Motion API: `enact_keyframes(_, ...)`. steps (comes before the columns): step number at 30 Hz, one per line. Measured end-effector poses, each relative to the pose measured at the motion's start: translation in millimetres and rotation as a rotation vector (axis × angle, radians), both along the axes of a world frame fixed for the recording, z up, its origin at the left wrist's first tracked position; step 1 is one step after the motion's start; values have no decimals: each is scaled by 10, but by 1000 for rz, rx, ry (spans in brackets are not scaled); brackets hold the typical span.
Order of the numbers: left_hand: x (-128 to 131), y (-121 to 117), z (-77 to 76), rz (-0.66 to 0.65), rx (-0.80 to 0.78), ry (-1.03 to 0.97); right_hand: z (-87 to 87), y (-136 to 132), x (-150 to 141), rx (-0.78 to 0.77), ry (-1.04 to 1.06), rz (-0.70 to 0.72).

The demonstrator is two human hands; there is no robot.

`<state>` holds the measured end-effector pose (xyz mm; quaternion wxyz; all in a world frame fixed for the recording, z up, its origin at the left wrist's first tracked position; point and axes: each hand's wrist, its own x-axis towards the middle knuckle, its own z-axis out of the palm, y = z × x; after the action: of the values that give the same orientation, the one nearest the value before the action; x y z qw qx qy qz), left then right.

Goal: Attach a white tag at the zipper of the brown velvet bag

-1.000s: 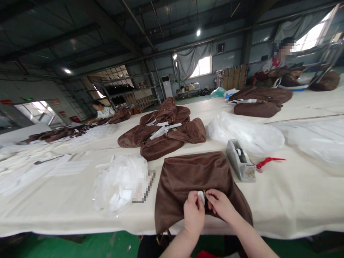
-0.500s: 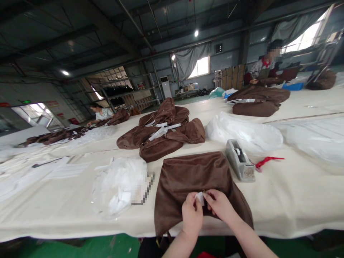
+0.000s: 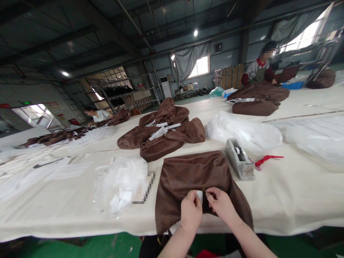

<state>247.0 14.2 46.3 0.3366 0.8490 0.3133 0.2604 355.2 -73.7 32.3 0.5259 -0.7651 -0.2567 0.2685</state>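
Note:
A brown bag (image 3: 193,168) lies flat in front of me at the table's near edge, with a zipper across its face. My left hand (image 3: 191,211) is closed over the lower part of the bag, pinching a small white slip (image 3: 199,195) between thumb and fingers. Just right of the slip, my right hand (image 3: 220,204) has its thumb and forefinger pinched together beside the metal zipper pull (image 3: 204,190). Whatever those right fingertips hold is too small to make out. Part of the zipper is hidden behind both hands.
A grey tape dispenser (image 3: 240,159) stands right of the bag, near a red ribbon (image 3: 268,157). To the left sits a clear plastic bag of white pieces (image 3: 120,188). Beyond are piled brown bags (image 3: 161,143) and plastic wrapping (image 3: 242,130). Two people work at far tables.
My right hand has drawn slightly away from the white slip, widening the gap between the hands. The slip now sits more upright in my left fingers. The bag has barely moved.

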Motion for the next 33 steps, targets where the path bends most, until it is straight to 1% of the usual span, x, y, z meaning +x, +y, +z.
enact_keyframes(3,-25,24,-74,-17,-101,-97,9,26,-23,-29,-68,30)
enact_keyframes(6,-74,48,-156,-23,-226,-183,51,67,-33,-105,-176,56)
enact_keyframes(9,-120,73,-183,-7,-270,-205,106,106,-37,-163,-358,14)
enact_keyframes(11,-144,96,-177,-5,-249,-184,124,120,-41,-187,-450,-21)
enact_keyframes(14,-166,136,-151,-2,-194,-128,111,119,-37,-181,-475,-36)
enact_keyframes(16,-162,160,-121,2,-158,-85,85,112,-25,-133,-385,-24)
enact_keyframes(20,-86,173,-30,3,-25,35,41,114,20,-81,-42,21)
enact_keyframes(22,-23,159,17,8,38,76,32,121,48,-73,10,40)
enact_keyframes(26,88,115,62,11,101,111,25,106,75,-56,9,49)
enact_keyframes(28,103,100,52,12,117,105,19,79,54,-48,-36,17)
enact_keyframes(29,98,97,38,15,123,91,15,65,34,-43,-95,-5)
enact_keyframes(31,64,102,-6,23,109,43,9,46,-20,-55,-278,-49)
enact_keyframes(33,18,121,-63,26,49,-10,7,52,-75,-116,-463,-68)
